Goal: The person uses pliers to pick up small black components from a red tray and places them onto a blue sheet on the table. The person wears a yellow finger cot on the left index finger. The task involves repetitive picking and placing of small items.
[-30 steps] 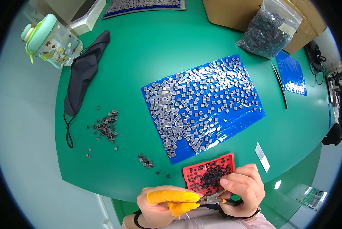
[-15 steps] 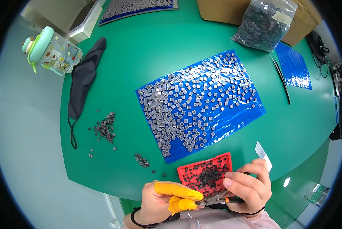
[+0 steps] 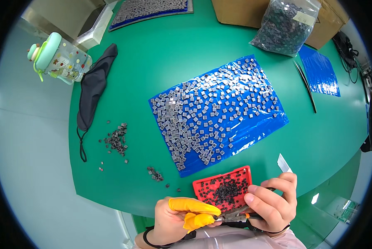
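one step, seemingly plier work — right hand [image 3: 274,203] grips black-and-orange-handled metal pliers [image 3: 232,217]; left hand [image 3: 169,220], yellow-covered fingers [image 3: 194,205] pinched narrow, contents hidden — next move likely needs steadiness.

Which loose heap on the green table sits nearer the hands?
The smaller heap, nearer the left hand and red tray; the larger heap lies farther left.

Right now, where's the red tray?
In the head view, the red tray is low and just right of centre, nearer the person than the blue sheet, with the right hand at its right edge and the pliers just below it.
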The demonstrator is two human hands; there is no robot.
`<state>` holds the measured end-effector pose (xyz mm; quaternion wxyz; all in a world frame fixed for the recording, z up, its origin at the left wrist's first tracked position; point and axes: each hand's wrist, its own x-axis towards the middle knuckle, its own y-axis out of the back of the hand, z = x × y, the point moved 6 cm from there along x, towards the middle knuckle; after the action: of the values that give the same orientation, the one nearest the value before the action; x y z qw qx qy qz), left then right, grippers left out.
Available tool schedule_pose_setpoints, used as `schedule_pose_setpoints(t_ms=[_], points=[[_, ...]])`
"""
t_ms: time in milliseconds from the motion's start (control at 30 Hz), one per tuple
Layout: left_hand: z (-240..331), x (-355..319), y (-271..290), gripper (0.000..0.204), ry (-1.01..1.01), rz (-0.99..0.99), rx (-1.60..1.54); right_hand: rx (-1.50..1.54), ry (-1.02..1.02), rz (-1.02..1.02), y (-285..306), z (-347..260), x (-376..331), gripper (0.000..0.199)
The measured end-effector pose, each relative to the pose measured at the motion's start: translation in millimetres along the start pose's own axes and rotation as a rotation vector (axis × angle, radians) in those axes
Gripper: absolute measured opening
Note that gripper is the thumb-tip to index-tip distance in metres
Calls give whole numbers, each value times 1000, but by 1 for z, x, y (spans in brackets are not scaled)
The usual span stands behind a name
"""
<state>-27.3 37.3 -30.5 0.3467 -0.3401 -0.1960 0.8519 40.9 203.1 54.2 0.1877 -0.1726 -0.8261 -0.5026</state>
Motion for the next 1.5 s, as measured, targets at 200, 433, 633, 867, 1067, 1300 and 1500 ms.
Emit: schedule_pose_setpoints(t_ms=[200,433,633,867,1067,1300,1500], points=[[-7,0,0,21,97,-2,-126,3,16,13,0,1,1,34],[14,-3,-5,17,-282,116,136,176,-106,7,-5,7,0,50],[28,-12,-1,14,-580,153,478,266,-126,-5,-11,4,0,51],[23,-8,1,18,-415,54,540,218,-106,16,-10,2,3,50],[-4,-6,9,19,-9,39,-81,235,-45,62,-2,3,4,46],[25,-7,5,20,-174,111,-77,24,-92,-64,-2,11,4,49],[71,-20,-3,18,-708,647,1170,-136,-44,-198,-6,14,-1,51]])
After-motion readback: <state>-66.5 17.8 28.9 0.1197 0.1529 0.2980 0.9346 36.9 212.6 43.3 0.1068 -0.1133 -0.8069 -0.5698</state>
